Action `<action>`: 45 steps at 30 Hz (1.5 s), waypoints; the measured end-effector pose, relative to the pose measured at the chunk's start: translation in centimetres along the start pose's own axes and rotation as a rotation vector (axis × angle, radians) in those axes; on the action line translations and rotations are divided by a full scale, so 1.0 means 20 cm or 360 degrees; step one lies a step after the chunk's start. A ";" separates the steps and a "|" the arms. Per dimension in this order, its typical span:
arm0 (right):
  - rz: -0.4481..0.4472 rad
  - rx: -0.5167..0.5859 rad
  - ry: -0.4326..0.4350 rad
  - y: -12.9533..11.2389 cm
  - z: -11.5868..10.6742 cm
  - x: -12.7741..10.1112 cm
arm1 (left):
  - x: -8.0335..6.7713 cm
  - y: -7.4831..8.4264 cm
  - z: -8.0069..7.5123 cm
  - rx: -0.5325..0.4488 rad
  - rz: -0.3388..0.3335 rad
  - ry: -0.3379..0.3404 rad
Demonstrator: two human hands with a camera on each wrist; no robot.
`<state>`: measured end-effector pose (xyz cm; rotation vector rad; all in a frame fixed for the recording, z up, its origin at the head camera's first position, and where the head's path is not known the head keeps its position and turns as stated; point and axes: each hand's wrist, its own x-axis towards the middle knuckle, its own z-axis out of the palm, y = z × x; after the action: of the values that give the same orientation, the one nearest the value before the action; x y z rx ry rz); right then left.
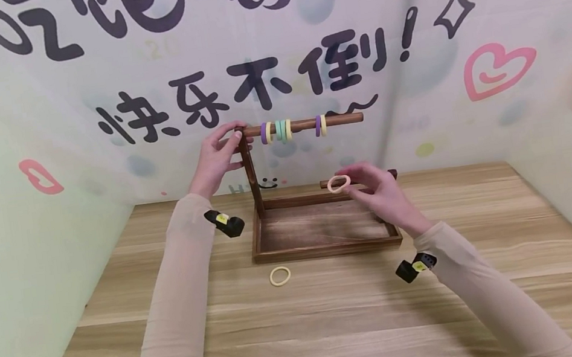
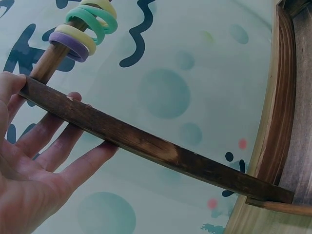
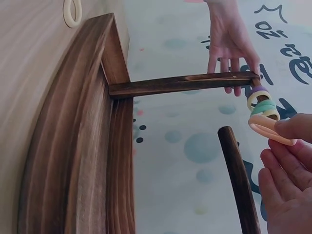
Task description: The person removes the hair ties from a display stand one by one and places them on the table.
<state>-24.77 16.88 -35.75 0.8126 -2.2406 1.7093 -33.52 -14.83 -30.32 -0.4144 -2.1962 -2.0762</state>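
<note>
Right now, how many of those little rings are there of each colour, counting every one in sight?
Purple rings: 2, on the top rod
Yellow rings: 4, three on that rod, one on the table
Green rings: 2, as best I can tell, pressed together
Peach ring: 1, pinched in the right hand
Total: 9

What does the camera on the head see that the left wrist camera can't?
Only the head view shows the right hand pinching a peach ring, a cream ring lying on the table, and the rack's tray. Only the left wrist view shows the left hand's fingers from underneath, close against the rack's post. Both show the left hand at the post top and coloured rings on the upper rod.
</note>
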 end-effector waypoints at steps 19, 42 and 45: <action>0.0055 0.0007 -0.0110 0.07 0.07 -0.05 | 0.01 -0.01 0.00 -0.0006 -0.0017 0.0007; 0.0160 0.0066 -0.0297 0.00 0.21 -0.12 | 0.00 0.00 0.00 0.0000 -0.0021 0.0014; 0.0134 0.0081 -0.0310 0.01 0.24 -0.12 | 0.00 0.00 0.00 -0.0003 -0.0019 0.0012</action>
<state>-22.08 13.21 -38.59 0.9469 -2.3974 1.8021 -33.59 -14.82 -30.36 -0.3938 -2.1982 -2.0824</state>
